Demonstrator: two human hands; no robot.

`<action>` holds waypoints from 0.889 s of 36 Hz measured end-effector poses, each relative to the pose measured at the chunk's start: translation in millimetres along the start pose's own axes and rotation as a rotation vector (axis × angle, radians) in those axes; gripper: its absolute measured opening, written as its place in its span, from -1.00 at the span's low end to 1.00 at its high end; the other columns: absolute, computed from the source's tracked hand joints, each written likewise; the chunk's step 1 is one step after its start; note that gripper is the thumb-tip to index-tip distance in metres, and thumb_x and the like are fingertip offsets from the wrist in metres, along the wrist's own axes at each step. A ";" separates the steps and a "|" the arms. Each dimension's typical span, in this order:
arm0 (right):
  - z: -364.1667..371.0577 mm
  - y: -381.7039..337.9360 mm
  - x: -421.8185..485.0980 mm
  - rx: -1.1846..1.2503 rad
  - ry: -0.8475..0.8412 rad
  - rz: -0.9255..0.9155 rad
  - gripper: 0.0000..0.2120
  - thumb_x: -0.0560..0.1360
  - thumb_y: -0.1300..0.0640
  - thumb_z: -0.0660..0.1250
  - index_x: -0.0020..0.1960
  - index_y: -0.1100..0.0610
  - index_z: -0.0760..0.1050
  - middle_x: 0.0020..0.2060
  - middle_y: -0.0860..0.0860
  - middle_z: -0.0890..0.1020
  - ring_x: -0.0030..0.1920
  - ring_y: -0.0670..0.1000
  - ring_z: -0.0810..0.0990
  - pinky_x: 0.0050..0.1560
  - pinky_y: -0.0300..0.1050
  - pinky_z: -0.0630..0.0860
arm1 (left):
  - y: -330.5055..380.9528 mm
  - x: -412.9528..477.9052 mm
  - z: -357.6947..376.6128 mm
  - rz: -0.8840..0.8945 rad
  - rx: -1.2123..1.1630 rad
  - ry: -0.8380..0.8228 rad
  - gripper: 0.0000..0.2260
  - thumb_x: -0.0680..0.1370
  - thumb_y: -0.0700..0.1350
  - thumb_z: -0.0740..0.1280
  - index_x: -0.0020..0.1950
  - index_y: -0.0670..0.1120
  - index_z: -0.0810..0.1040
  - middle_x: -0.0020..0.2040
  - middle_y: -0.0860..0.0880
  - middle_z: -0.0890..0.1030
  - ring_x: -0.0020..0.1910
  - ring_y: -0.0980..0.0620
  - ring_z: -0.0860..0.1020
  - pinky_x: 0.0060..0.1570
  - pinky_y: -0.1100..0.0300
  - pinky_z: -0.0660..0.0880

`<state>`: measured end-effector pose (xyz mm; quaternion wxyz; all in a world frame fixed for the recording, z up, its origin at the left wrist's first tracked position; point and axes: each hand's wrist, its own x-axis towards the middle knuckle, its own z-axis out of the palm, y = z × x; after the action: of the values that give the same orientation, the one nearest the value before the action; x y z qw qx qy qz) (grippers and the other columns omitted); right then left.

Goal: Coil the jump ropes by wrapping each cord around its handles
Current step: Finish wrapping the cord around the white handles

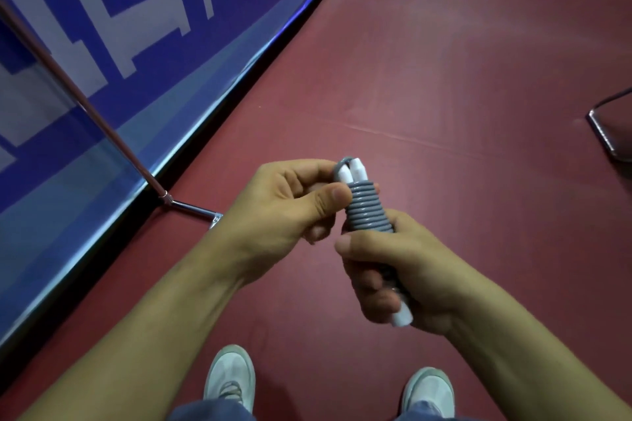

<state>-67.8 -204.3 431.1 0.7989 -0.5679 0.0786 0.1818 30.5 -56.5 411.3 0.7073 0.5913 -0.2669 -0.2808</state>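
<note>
A jump rope with two white handles [352, 170] held side by side has its grey cord [367, 210] wound in tight turns around them. My right hand [403, 270] grips the lower part of the handles, whose white ends [402, 316] stick out below the palm. My left hand [294, 202] pinches the top of the bundle, thumb against the upper turns and fingers curled at the white tips, where a short grey loop of cord arches over. The middle of the handles is hidden under the coil and my right fingers.
I stand on a dark red floor [444, 79], my two pale shoes [231, 376] below. A blue and white banner barrier [119, 44] runs along the left, with a metal support leg [191, 207] on the floor. A dark metal frame [612, 126] sits at the right edge.
</note>
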 end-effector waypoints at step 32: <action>-11.1 7.7 0.9 0.322 -0.172 0.095 -0.69 0.28 0.17 0.58 -0.17 0.17 0.45 -0.47 0.06 0.46 -0.65 -0.04 0.41 -0.63 -0.31 0.34 | 11.6 1.4 -0.5 -0.086 0.037 -0.042 -0.65 0.48 -0.03 0.42 0.22 -0.13 0.67 -0.41 0.02 0.47 -0.53 0.07 0.29 -0.55 0.23 0.24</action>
<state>-69.0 -212.3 420.2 0.8737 -0.4109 0.0645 0.2522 32.8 -55.4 422.8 0.6777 0.6092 -0.2614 -0.3183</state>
